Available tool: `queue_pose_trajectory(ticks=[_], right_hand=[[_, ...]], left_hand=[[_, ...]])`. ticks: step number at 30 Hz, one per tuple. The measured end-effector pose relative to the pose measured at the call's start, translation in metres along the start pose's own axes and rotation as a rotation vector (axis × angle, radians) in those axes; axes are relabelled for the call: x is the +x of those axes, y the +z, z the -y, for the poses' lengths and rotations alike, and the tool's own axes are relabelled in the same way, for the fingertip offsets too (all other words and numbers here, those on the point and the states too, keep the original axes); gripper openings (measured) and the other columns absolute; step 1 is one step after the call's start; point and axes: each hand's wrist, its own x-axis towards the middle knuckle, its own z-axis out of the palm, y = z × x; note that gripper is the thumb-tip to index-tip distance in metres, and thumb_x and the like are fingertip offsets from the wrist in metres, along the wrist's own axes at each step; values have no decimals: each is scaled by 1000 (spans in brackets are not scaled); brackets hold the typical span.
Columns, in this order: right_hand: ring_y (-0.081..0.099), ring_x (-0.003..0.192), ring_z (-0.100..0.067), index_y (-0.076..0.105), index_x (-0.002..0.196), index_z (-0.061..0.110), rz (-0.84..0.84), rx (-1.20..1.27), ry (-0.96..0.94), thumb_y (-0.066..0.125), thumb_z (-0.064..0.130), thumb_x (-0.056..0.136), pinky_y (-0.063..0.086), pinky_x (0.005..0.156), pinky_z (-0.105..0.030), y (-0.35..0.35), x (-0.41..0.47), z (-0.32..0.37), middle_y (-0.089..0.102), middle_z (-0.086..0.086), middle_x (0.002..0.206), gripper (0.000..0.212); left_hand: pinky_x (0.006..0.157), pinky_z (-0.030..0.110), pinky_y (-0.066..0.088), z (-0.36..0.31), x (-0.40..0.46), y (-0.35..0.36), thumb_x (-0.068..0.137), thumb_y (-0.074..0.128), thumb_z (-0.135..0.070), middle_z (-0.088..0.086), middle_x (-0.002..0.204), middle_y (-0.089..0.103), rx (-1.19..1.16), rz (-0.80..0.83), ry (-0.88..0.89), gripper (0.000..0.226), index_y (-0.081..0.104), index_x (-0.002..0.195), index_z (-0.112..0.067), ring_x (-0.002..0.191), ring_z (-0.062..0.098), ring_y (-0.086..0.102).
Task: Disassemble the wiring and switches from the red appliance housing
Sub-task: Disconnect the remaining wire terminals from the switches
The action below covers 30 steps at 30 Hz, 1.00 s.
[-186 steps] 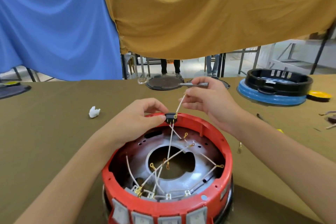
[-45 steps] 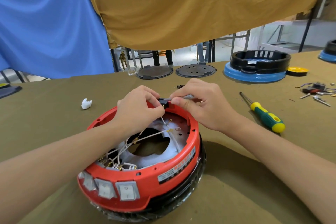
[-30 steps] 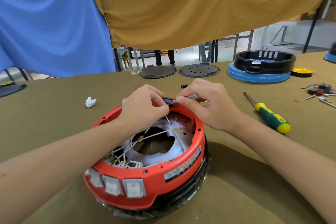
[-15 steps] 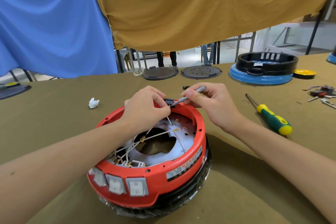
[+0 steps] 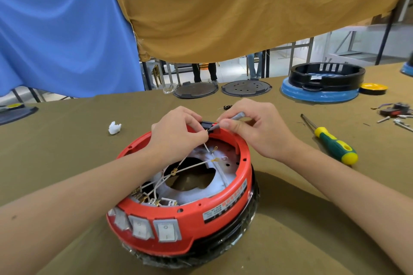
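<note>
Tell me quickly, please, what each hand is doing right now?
Left hand: pinching the small black part at the red housing rim.
Right hand: gripping a thin grey tool.

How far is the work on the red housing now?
Done: several white wires lie loose with bare ring ends. In hand: left hand pinches the black part on the rim; right hand works a grey tool at it. Left: three rocker switches remain in the red housing.

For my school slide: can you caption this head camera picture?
Two hands work a small grey tool at a black part on the red housing.
</note>
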Motion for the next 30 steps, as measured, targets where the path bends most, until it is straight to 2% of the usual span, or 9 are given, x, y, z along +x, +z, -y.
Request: queue_pose_trajectory(ticks=[3, 6, 9, 13, 15, 19, 23, 26, 30], right_hand=[[67, 84, -16, 78, 92, 6, -34, 81, 63, 70, 12, 91, 53, 78, -28, 3, 0, -2, 74, -3, 87, 10], [71, 77, -21, 74, 93, -2, -86, 388, 256, 64, 9, 94, 60, 74, -29, 7, -1, -7, 74, -13, 83, 15], [70, 76, -17, 73, 94, -1, -102, 555, 405, 61, 13, 96, 58, 73, -25, 9, -1, -12, 73, -9, 79, 18], [69, 80, -19, 73, 93, 2, -82, 673, 493, 59, 19, 97, 58, 75, -29, 10, 0, -16, 72, -10, 80, 21], [69, 79, -17, 73, 93, 2, -68, 649, 471, 60, 18, 97, 59, 75, -29, 9, 0, -16, 72, -8, 80, 21], [71, 74, -14, 72, 93, -1, -64, 430, 309, 62, 13, 96, 58, 71, -24, 7, 0, -11, 73, -6, 79, 18], [70, 79, -22, 75, 91, 3, -82, 233, 158, 67, 12, 94, 59, 74, -35, 8, -4, -6, 73, -10, 85, 12], [66, 86, -15, 77, 94, 8, -74, 77, 52, 70, 14, 92, 54, 76, -32, 9, -6, -5, 72, -5, 90, 9], [65, 88, -12, 78, 95, 11, -42, 36, 30, 71, 16, 91, 51, 78, -26, 9, -5, -7, 72, -1, 91, 10]], left_hand=[[103, 50, 40, 1, 1, 0, 78, 74, -26, -22, 101, 61, 4, 3, 4, 27, 66, 55, -36, 103, 7, 57], [103, 49, 40, 1, 1, 0, 79, 74, -25, -22, 101, 61, 5, 6, 4, 26, 67, 55, -35, 103, 6, 57], [103, 49, 40, 2, 1, 0, 79, 74, -24, -23, 101, 61, 4, 10, 3, 27, 67, 55, -34, 102, 5, 57], [102, 49, 40, 2, 0, -1, 79, 74, -24, -22, 101, 61, 7, 12, 1, 29, 66, 53, -35, 102, 5, 57], [102, 49, 40, 1, 0, -1, 79, 74, -25, -23, 101, 61, 7, 17, -1, 28, 67, 54, -35, 102, 5, 56], [102, 49, 40, -1, -1, -1, 78, 74, -25, -23, 101, 61, 2, 13, -5, 26, 68, 55, -34, 103, 5, 57], [102, 49, 41, -1, -1, -1, 77, 74, -24, -24, 100, 61, 3, 14, -9, 27, 66, 53, -35, 103, 6, 57], [102, 49, 41, -1, 0, -2, 77, 74, -23, -25, 97, 60, -4, 13, -14, 32, 64, 50, -37, 102, 7, 58], [101, 49, 41, -2, 0, -3, 77, 74, -22, -26, 96, 59, 2, 15, -17, 35, 63, 48, -38, 102, 7, 57]])
